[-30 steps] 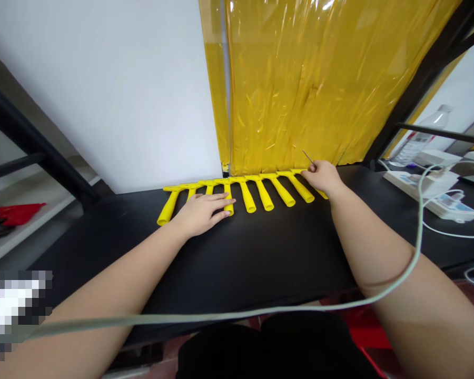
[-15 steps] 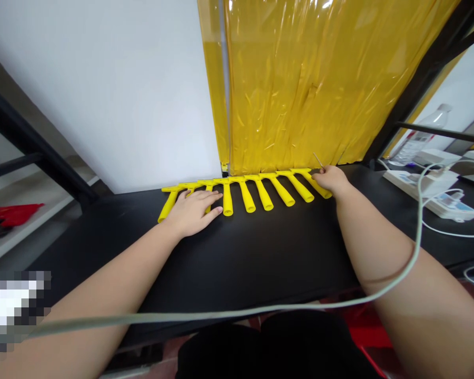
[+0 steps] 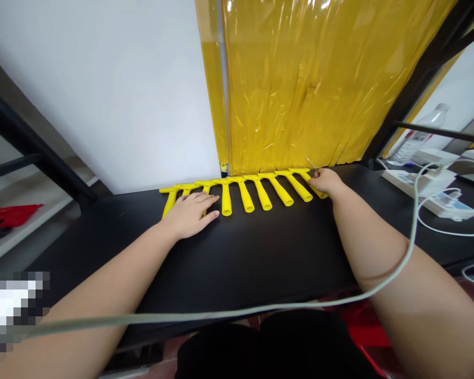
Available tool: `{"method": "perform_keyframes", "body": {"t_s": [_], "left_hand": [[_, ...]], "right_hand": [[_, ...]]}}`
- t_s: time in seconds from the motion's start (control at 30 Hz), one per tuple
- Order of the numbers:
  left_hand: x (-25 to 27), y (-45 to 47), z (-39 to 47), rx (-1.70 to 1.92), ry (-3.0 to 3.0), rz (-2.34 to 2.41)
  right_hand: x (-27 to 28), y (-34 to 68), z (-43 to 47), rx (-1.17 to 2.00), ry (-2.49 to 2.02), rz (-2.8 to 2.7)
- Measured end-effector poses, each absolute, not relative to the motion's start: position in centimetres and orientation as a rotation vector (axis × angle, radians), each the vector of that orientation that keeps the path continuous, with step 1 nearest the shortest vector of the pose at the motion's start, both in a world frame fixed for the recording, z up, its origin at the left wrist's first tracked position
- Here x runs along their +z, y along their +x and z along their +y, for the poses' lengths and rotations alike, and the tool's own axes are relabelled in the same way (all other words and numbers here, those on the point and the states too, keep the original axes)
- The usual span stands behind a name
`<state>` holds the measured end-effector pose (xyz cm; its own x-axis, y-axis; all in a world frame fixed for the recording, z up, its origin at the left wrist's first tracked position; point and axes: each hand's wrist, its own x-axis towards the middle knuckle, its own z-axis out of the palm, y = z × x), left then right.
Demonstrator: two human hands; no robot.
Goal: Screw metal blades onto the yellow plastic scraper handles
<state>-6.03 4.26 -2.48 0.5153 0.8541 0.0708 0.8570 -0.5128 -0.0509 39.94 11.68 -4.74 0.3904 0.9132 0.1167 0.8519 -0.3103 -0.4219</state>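
Observation:
Several yellow T-shaped plastic handles (image 3: 264, 195) lie side by side in a row on the black tabletop (image 3: 256, 252). Their crossbars face the wall and their hollow round ends point towards me. My left hand (image 3: 191, 213) rests palm down over the handles at the left end, fingers stretched out, partly hiding them. At the right end, my right hand (image 3: 327, 181) is closed on a thin metal rod (image 3: 310, 162), whose tip sticks up to the left. That hand partly covers the last handle; whether it touches it I cannot tell.
Behind the row stand a white panel (image 3: 134, 95) and a shiny yellow film curtain (image 3: 300, 105). A pale cable (image 3: 237, 312) hangs across in front of me. To the right are white power strips (image 3: 438, 197) and a plastic bottle (image 3: 422, 131). Black frame posts flank the table.
My right hand and the rod have moved slightly left, and the rod tip sits a little lower. My left hand stays over the handles, nearly still. The view has shifted a little.

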Motion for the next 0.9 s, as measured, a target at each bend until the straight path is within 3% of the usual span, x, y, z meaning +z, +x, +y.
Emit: {"method": "perform_keyframes", "body": {"t_s": [0.3,0.9], "left_hand": [[-2.3,-6.2,3.9,-0.187,-2.646,-1.506],[-1.6,-9.2,5.1,-0.223,-2.411,-1.833]], "right_hand": [[-4.2,38.4,11.0,0.045,-2.017,-1.597],[-4.6,36.8,10.9,0.171,-1.921,-1.863]]}}
